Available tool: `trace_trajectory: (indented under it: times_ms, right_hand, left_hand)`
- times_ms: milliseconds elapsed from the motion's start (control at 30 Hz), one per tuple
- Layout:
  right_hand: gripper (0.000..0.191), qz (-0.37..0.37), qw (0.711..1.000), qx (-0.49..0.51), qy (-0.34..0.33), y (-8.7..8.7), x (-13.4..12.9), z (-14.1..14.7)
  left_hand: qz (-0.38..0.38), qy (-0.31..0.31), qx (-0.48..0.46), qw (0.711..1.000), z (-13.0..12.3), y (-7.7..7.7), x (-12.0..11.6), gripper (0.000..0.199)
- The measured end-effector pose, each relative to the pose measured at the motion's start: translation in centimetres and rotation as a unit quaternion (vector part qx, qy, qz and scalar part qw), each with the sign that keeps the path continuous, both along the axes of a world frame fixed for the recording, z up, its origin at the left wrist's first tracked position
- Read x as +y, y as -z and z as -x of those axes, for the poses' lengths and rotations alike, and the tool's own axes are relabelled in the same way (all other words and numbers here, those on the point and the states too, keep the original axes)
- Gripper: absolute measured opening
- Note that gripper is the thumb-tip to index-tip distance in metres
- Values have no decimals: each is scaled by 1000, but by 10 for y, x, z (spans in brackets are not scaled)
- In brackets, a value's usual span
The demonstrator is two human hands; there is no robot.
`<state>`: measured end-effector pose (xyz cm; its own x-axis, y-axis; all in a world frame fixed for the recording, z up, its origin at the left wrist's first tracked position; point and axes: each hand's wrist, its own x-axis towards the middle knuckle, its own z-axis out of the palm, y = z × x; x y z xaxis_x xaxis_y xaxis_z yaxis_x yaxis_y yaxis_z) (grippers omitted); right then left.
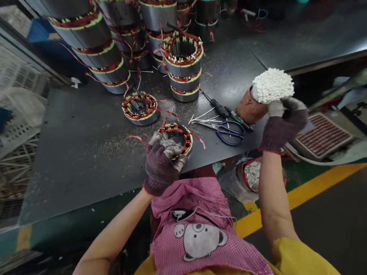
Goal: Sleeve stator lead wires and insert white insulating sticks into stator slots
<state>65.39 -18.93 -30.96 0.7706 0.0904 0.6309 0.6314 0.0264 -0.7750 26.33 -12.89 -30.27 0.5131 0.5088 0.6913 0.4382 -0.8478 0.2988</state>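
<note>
My left hand [164, 161], in a dark glove with pale worn fingers, is closed around the near side of a motor stator [187, 142] with copper windings and loose wire ends. That stator sits near the bench's front edge, partly hidden by the fingers. At the right, my right hand [284, 119], gloved alike, has its fingers bent together against a dense bundle of thin white sticks [273, 85]. A brown cup-like container [251, 107] holds the bundle, tilted. What is between those fingertips is hidden. Another short stator [142, 110] rests just left of the held one.
Dark-blue-handled scissors [231, 132], loose white sticks [201, 117] and a black-handled tool [218, 108] lie between my hands. Stacked stators [185, 79] stand behind, with taller leaning stacks [100, 56] at the left. Below the bench edge is a red-rimmed bucket [246, 174] of white bits.
</note>
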Motion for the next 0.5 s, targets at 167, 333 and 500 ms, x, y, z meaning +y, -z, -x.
trace_trajectory:
  times_ms: [167, 333, 500]
  right_hand:
    - [9, -40, 999, 25, 7, -1, 12, 2]
    - [12, -68, 994, 51, -72, 11, -14, -11]
    - [15, -107, 990, -79, -54, -28, -39, 49]
  left_hand:
    - [10, 10, -11, 1000, 2, 2, 2, 29]
    - [-11, 7, 4, 1000, 0, -2, 1, 25]
    - [-31, 6, 0, 999, -1, -1, 2, 24]
